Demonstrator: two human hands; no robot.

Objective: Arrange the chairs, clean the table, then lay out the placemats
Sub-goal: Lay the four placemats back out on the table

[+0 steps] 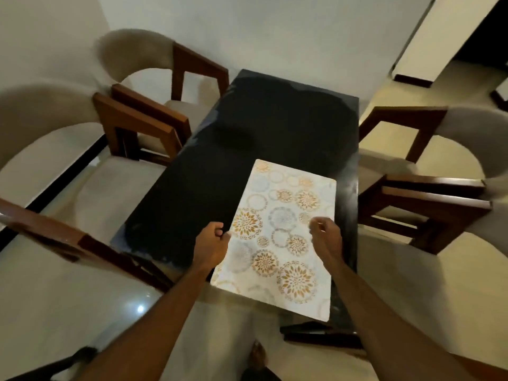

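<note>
Both hands (268, 240) grip one placemat (283, 237) — over dark table (261, 127).

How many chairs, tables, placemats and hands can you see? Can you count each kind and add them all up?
Chairs: 4, namely far left, near left, nearest left, only partly in view, and right
Tables: 1, dark-topped
Placemats: 1, patterned with flower circles
Hands: 2, left hand and right hand
Total: 8
</note>
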